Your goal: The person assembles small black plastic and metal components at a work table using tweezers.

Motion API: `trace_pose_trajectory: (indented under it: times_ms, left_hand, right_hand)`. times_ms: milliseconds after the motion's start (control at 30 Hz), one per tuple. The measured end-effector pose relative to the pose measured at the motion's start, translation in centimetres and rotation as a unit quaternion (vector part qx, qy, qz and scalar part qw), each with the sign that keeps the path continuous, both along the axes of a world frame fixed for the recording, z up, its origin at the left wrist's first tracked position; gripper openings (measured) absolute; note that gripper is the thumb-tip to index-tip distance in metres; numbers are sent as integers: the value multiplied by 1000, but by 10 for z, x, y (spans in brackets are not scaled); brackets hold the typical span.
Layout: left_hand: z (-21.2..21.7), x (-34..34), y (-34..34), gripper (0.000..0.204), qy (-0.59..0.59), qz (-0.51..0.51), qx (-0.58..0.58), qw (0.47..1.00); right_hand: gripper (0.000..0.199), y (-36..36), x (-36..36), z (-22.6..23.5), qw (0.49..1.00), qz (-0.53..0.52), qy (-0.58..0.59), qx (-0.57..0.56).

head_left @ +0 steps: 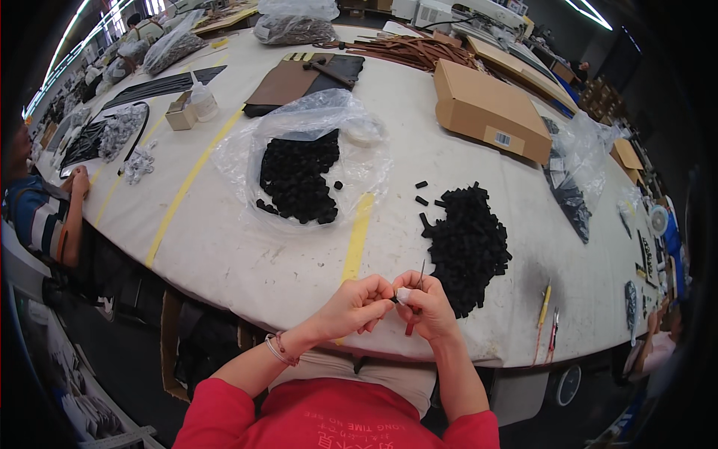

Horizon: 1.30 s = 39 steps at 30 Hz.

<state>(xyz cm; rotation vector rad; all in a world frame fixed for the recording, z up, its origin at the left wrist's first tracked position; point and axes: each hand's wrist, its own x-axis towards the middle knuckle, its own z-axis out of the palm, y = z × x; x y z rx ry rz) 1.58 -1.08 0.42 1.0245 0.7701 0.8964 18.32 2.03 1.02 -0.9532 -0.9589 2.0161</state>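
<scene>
Close together at the table's near edge, both of my hands are closed, fingertips meeting. My left hand (363,303) pinches a small black piece (394,298), mostly hidden by fingers. In my right hand (428,305) is a thin pointed metal tool with a red handle (410,328); its tip sticks up past the fingers, and its exact kind cannot be made out. White wrapping covers my right thumb. Just beyond that hand lies a heap of short black tube-like pieces (470,243). More black pieces (299,179) fill an opened clear plastic bag (363,153) farther left.
Right of the heap lie a yellow-handled tool (544,303) and a red-handled one (553,333). A cardboard box (490,105) sits beyond. Farther back are a hammer (329,72) on dark sheets and brown strips (404,52). A co-worker (45,213) sits at left.
</scene>
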Motion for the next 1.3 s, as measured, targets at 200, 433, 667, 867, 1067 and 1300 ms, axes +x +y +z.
trace_pose_trajectory:
  times_ms: [200, 433, 667, 867, 1067, 1300]
  left_hand:
    - [7, -4, -2, 5, 33, 3, 47, 998]
    - [8, -2, -7, 4, 101, 12, 101, 990]
    - [-18, 13, 0, 11, 360, 253, 506, 741]
    - [-14, 5, 3, 6, 222, 182, 216, 933]
    - [6, -4, 2, 3, -37, 70, -68, 995]
    - [7, -4, 4, 7, 34, 82, 2, 996]
  right_hand:
    - [13, 1, 0, -3, 996, 48, 66, -35]
    - [12, 1, 6, -8, 993, 107, 37, 34]
    - [9, -8, -21, 6, 899, -86, -249, 349]
    - [8, 3, -17, 1, 958, -44, -150, 241]
    - [16, 7, 2, 8, 987, 84, -55, 122]
    - [16, 6, -1, 1, 988, 69, -32, 137]
